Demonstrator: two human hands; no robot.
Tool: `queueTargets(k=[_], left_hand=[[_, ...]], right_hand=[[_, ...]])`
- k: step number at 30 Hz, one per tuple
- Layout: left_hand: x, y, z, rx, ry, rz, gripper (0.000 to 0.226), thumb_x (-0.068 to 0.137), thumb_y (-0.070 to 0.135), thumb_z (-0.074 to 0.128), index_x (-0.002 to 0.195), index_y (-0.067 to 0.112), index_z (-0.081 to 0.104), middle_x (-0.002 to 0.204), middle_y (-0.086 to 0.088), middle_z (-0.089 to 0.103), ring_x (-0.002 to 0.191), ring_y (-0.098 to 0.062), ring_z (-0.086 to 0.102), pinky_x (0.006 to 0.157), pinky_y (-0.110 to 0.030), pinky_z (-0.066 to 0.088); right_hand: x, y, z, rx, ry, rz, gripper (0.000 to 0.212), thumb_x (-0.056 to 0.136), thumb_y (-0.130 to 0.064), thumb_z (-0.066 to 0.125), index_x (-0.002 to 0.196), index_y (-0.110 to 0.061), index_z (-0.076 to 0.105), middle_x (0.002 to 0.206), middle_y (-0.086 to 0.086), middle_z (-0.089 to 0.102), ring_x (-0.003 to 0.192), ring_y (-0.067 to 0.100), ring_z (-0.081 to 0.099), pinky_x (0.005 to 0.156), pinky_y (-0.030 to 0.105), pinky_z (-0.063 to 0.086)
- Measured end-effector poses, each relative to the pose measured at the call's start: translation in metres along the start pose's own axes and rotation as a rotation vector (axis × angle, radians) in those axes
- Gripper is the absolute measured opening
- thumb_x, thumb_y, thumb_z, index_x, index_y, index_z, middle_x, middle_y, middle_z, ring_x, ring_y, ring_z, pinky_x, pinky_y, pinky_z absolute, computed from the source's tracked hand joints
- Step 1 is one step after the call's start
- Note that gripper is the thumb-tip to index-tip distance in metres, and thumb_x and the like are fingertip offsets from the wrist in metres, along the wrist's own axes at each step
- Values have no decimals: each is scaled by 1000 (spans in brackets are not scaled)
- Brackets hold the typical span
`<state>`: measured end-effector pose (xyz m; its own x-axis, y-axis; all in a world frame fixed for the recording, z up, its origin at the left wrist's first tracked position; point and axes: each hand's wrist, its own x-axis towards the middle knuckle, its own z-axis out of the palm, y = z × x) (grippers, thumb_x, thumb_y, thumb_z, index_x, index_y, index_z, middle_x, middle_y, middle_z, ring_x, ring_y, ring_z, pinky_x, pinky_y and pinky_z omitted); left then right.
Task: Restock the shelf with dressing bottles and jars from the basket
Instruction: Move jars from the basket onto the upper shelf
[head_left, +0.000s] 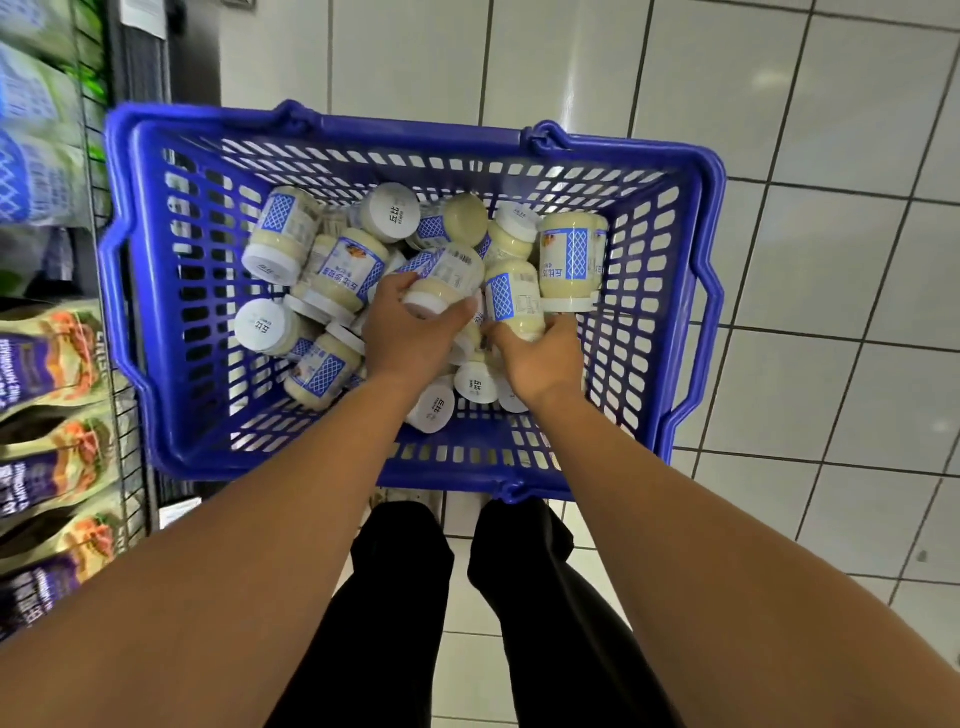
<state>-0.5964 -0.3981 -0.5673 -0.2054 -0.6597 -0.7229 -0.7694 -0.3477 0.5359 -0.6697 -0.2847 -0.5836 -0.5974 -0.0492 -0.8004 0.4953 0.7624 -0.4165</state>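
Grip of left hand (410, 332) wraps a jar (447, 278), lid end at the palm, long axis pointing away. Grip of right hand (545, 358) holds a second jar (514, 304). Both are mid-way in the basket (395, 127). The shelf (130, 447) stands off its left edge; left hand nearer.

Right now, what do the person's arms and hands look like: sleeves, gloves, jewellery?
The left hand and right hand are bare: no gloves, rings, watch or wristband visible. The left forearm and right forearm are uncovered to the frame's edge, with no sleeve in view. Below them, black trousers.
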Motion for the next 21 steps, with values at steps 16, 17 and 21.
queueTargets(k=[16,17,21], left_hand=[[-38,48,-88,-591,-460,93,64,61,22,83,121,23,61,109,2,71,103,-19,67,83,-39,56],[-45,54,-90,-621,-516,81,64,65,22,79,126,21,59,115,-1,68,108,-22,65,87,-43,55],[-75,76,-98,-639,-592,48,50,71,26,70,119,16,62,115,-7,68,108,-25,64,94,-48,52]], right_hand=[[-84,-55,-80,416,-250,-229,61,61,-11,81,116,-18,57,115,5,66,92,13,67,81,46,58],[-91,-62,-81,474,-284,-205,56,63,-12,77,116,-12,59,110,9,68,91,21,68,81,53,57],[-123,-86,-82,683,-446,-108,40,80,-23,65,116,-5,65,105,16,72,91,28,69,77,46,57]])
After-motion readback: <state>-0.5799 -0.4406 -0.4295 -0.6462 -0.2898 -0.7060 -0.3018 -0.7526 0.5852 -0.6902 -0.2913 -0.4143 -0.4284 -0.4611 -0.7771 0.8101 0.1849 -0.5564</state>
